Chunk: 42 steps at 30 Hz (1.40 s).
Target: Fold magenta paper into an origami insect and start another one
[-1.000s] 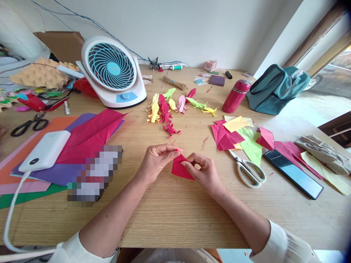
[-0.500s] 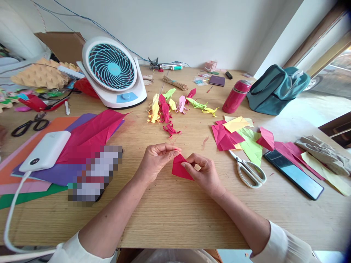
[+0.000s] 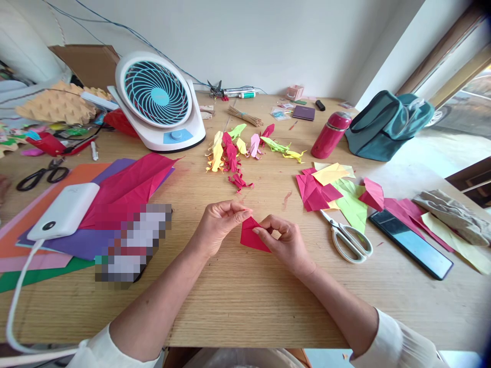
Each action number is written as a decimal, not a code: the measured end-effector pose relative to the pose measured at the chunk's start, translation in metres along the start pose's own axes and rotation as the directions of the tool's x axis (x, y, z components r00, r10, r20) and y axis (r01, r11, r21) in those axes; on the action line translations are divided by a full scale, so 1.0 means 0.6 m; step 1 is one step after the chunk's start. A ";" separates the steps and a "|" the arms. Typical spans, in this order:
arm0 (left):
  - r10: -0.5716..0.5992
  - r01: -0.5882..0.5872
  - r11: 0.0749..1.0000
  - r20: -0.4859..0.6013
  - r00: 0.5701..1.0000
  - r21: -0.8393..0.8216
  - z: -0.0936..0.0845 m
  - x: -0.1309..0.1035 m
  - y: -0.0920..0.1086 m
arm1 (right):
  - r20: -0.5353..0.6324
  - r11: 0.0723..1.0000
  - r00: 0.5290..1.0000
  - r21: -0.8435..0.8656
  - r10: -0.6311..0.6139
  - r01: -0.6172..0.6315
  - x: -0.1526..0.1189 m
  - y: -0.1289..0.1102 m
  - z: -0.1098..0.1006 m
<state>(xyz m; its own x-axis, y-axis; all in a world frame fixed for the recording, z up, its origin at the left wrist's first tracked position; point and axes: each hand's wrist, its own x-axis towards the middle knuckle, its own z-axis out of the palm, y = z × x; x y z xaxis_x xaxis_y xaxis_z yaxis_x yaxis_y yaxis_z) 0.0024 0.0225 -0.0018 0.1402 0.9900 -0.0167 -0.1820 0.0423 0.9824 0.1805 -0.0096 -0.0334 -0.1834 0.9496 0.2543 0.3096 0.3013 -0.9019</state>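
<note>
A small folded piece of red paper (image 3: 253, 237) is held between my two hands above the wooden table. My left hand (image 3: 217, 225) pinches its top corner between thumb and forefinger. On the paper's right edge, my right hand (image 3: 287, 240) grips it with thumb and bent fingers. Just beyond my hands lies a red folded paper figure (image 3: 240, 181). Behind it sit several more paper figures (image 3: 230, 151) in yellow, red, green and pink. Fingers partly cover the top and right side of the paper.
To the right are white-handled scissors (image 3: 351, 243), a phone (image 3: 412, 245), coloured paper pieces (image 3: 316, 191), a red bottle (image 3: 332, 135) and a teal bag (image 3: 383, 128). On the left are coloured sheets (image 3: 130, 184), a power bank (image 3: 63, 212), black-handled scissors (image 3: 42, 175) and a fan (image 3: 157, 97).
Almost nothing differs. Both hands keep their pinch on the red paper in the same place, with only a very slight shift of the fingers.
</note>
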 end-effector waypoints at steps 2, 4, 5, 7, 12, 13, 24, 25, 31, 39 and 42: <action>-0.031 0.032 0.999 0.008 0.999 -0.035 0.000 0.000 0.000 | 0.007 1.000 1.000 -0.003 -0.008 0.008 0.000 0.000 0.000; -0.052 0.054 0.997 0.027 0.998 -0.059 0.000 0.000 -0.001 | 0.013 1.000 1.000 -0.005 -0.009 0.009 0.001 0.000 0.000; -0.055 0.057 0.996 0.036 0.998 -0.061 0.000 0.000 -0.002 | 0.014 1.000 1.000 -0.004 -0.008 0.008 0.001 0.000 0.000; -0.045 0.048 0.997 0.045 0.998 -0.054 0.000 0.000 -0.003 | 0.016 1.000 1.000 -0.003 0.000 0.001 0.001 -0.001 0.000; -0.018 0.019 0.998 0.018 1.000 -0.053 0.000 0.000 -0.008 | 0.025 1.000 1.000 0.006 0.000 -0.001 0.000 -0.001 0.001; -0.022 0.022 0.999 0.017 1.000 -0.050 0.000 0.000 -0.008 | 0.024 1.000 1.000 0.008 0.005 -0.005 0.000 0.000 0.002; -0.066 0.027 0.982 0.201 0.977 0.188 -0.002 -0.001 -0.017 | -0.018 1.000 1.000 0.011 0.015 -0.015 0.001 0.005 0.006; -0.054 0.016 0.981 0.195 0.979 0.191 -0.002 -0.001 -0.017 | -0.016 1.000 1.000 0.013 0.014 -0.014 0.001 0.005 0.006; -0.045 0.009 0.985 0.201 0.979 0.174 -0.001 -0.001 -0.010 | -0.001 0.999 1.000 0.029 0.015 -0.015 0.001 0.004 0.004; 0.060 -0.079 0.985 0.125 0.990 0.154 -0.001 0.001 0.000 | 0.030 0.999 0.999 0.031 0.023 -0.024 0.001 0.002 0.003; 0.067 -0.082 0.987 0.108 0.992 0.141 -0.001 0.001 -0.003 | 0.034 0.999 0.999 0.041 0.028 -0.029 0.002 0.002 0.004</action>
<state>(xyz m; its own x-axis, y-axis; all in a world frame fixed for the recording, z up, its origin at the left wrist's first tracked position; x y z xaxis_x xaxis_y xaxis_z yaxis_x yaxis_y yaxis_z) 0.0021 0.0233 -0.0040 0.2317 0.9703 0.0694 -0.0537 -0.0584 0.9968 0.1784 -0.0085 -0.0349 -0.2062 0.9541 0.2170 0.2766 0.2695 -0.9224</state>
